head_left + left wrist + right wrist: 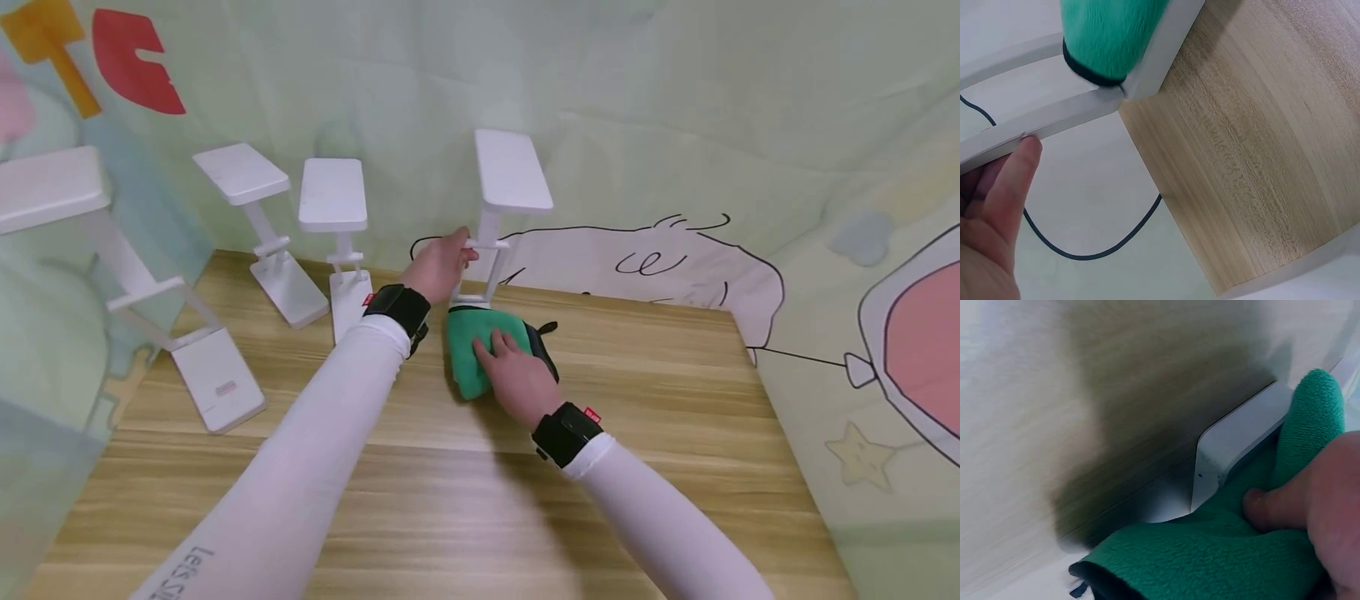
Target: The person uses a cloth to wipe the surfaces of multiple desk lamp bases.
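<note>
A white folding stand point(514, 171) stands near the back of the wooden tabletop, its flat top plate raised on a hinged arm. My left hand point(441, 265) grips that arm at the crossbar, and in the left wrist view the fingers point(1013, 181) curl under a white strut point(1041, 119). A green fuzzy cloth point(467, 362) with black trim and a loop covers most of the stand's base. My right hand point(521, 379) lies over the cloth and holds it on the base. The right wrist view shows the thumb point(1275, 506) pressing into the cloth beside the exposed base corner point(1229, 447).
Several similar white stands are to the left: one close to the left hand point(333, 196), one behind it point(242, 173), and a larger one nearest the left side point(217, 379). Printed fabric point(637, 150) walls in the back and sides of the wooden tabletop point(660, 400).
</note>
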Demonstrator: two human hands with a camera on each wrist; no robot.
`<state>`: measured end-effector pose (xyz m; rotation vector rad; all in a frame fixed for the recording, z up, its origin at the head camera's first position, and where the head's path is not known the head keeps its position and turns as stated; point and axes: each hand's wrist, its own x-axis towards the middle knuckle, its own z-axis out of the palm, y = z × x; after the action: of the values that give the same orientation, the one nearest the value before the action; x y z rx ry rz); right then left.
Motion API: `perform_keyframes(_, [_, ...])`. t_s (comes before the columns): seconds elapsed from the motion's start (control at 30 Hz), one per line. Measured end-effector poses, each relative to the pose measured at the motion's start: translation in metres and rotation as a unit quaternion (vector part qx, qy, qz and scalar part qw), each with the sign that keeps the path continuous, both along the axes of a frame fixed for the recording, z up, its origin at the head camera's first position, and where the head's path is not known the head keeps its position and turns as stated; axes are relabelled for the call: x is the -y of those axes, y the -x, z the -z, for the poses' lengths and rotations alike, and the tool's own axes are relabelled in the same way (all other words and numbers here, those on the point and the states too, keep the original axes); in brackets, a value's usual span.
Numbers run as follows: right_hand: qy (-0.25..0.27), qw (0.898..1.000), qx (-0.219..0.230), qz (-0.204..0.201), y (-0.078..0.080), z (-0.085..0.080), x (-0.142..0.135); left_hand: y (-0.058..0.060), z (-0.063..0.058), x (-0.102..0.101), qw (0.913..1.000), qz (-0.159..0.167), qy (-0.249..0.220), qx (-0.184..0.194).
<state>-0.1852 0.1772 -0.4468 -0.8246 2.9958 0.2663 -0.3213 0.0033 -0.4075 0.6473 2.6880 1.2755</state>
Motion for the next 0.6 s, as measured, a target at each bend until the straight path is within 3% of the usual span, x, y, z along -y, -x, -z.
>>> perform_keyframes(0.37, [-0.002, 0.999, 0.03, -0.015, -0.031, -0.012, 0.001, -0.002, 0.002, 0.0, 0.9998, -0.013, 0.013, -0.013])
perform_keyframes(0.6, [-0.011, 0.998, 0.027, -0.057, -0.045, -0.013, 0.014, -0.001, 0.002, -0.002, 0.9997, -0.017, 0.016, -0.007])
